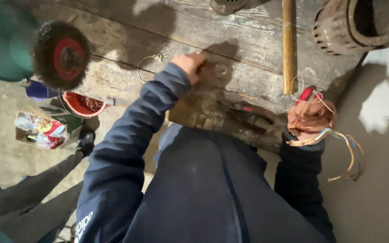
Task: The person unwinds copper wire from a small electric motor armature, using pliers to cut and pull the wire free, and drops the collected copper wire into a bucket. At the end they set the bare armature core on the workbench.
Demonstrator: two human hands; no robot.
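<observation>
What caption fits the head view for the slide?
Right hand clutches a copper wire coil with loose coloured leads, left hand presses the worn wooden workbench near a wire-wheel grinder.

Left hand (191, 65) fisted on worn wooden bench (248, 40), near a thin wire loop (147, 63). Right hand (310, 118) gripping a copper wire bundle (309, 123) with red-handled tool (306, 93), coloured leads (350, 153) trailing right. Wire brush wheel (61, 55) upper left, wooden handle (288, 45) just above right hand.
</observation>
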